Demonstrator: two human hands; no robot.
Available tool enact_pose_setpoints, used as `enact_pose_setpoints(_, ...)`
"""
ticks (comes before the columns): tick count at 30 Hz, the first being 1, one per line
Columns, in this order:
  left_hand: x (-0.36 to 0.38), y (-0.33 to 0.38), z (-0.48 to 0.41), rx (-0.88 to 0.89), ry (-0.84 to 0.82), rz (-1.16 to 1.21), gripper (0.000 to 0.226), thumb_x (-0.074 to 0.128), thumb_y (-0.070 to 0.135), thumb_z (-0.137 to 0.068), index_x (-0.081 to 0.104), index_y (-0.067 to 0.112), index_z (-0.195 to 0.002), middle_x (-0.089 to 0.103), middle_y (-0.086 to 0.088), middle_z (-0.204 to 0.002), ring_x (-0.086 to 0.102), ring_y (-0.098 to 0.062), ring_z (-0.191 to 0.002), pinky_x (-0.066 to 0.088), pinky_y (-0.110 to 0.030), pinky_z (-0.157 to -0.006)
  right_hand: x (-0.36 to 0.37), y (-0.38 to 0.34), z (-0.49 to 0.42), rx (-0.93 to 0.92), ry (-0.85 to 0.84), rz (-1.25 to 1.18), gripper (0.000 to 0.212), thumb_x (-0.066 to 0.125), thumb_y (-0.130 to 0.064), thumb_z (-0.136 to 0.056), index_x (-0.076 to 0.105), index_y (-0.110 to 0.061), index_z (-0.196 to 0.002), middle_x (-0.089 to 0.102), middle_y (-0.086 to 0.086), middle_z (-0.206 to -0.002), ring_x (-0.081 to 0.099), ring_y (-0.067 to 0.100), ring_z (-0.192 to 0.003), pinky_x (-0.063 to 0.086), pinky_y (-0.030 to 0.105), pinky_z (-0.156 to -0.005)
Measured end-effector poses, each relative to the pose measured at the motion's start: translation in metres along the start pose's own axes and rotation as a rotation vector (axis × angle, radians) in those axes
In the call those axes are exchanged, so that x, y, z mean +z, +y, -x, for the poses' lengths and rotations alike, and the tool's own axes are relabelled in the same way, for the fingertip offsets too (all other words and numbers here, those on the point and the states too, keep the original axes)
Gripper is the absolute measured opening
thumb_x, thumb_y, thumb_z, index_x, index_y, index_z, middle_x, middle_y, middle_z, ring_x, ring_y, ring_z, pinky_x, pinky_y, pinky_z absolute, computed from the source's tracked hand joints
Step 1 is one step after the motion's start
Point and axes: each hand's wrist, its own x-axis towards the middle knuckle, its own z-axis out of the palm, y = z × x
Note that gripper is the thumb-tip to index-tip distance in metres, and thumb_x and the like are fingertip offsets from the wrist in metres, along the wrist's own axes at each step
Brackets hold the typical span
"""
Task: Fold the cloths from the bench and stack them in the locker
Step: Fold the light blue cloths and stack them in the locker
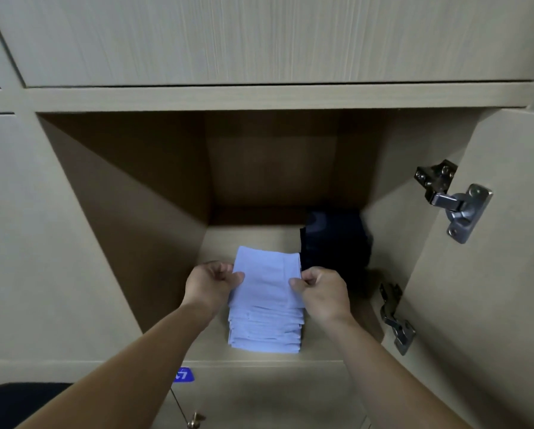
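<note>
A folded white cloth (267,275) lies on top of a stack of several folded white cloths (265,331) on the floor of the open locker (253,236). My left hand (210,281) pinches the top cloth's left edge between thumb and fingers. My right hand (319,289) pinches its right edge the same way. Both forearms reach in from below.
A dark folded bundle (335,239) sits at the locker's back right, touching the white stack. The locker door (491,258) stands open on the right with two metal hinges (454,201). A blue number tag (183,374) and a hanging key (194,421) are on the door below.
</note>
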Motion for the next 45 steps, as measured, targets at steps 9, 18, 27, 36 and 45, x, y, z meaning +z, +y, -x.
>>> enact_pose_setpoints(9, -0.001, 0.012, 0.008, 0.165, 0.022, -0.109, 0.035, 0.066, 0.016, -0.093, 0.060, 0.009, -0.126, 0.065, 0.005, -0.092, 0.059, -0.003, -0.082, 0.040, 0.001, -0.058, -0.006, -0.001, 0.003, -0.028, 0.042, 0.010, 0.008, 0.068, -0.022, -0.088, 0.069, -0.016, -0.093, 0.069, -0.002, -0.090, 0.065, 0.018, -0.087, 0.054, 0.037, -0.082)
enact_pose_setpoints(18, 0.005, 0.019, 0.012, 0.616, -0.281, -1.008, 0.055, 0.025, 0.034, -0.105, 0.014, 0.014, -0.156, 0.008, 0.003, -0.164, 0.003, -0.009, -0.150, 0.011, -0.027, -0.120, -0.011, -0.015, 0.006, -0.537, -0.247, 0.610, 0.048, 0.041, -0.022, -0.102, 0.034, -0.013, -0.149, 0.021, 0.000, -0.160, 0.018, 0.017, -0.146, 0.007, 0.021, -0.116)
enact_pose_setpoints(27, 0.011, -0.013, 0.000, 0.425, -0.410, -0.723, 0.060, 0.025, 0.037, -0.106, -0.001, 0.016, -0.156, -0.006, 0.002, -0.164, -0.011, 0.007, -0.136, -0.011, -0.009, -0.107, 0.006, 0.007, 0.000, -0.466, -0.341, 0.660, 0.056, 0.023, -0.037, -0.106, 0.008, -0.014, -0.155, -0.002, 0.000, -0.163, -0.006, 0.009, -0.149, -0.008, 0.019, -0.115)
enact_pose_setpoints(36, 0.012, -0.016, 0.001, 0.427, -0.384, -0.739, 0.059, 0.023, 0.039, -0.106, 0.003, 0.017, -0.156, -0.002, 0.002, -0.164, -0.005, -0.005, -0.149, -0.009, -0.012, -0.111, 0.014, 0.013, 0.001, -0.417, -0.336, 0.572, 0.055, 0.024, -0.038, -0.106, 0.010, -0.016, -0.155, 0.000, -0.002, -0.163, -0.006, 0.007, -0.148, -0.008, 0.016, -0.113)
enact_pose_setpoints(45, -0.026, 0.018, 0.035, 0.522, -0.237, -1.029, 0.060, 0.037, 0.048, -0.101, 0.019, 0.029, -0.155, 0.011, 0.002, -0.164, 0.012, -0.015, -0.149, 0.016, -0.030, -0.118, -0.012, -0.024, 0.018, -0.415, -0.211, 0.647, 0.048, 0.044, -0.034, -0.100, 0.037, -0.025, -0.146, 0.036, -0.005, -0.153, 0.027, 0.016, -0.140, 0.029, 0.028, -0.110)
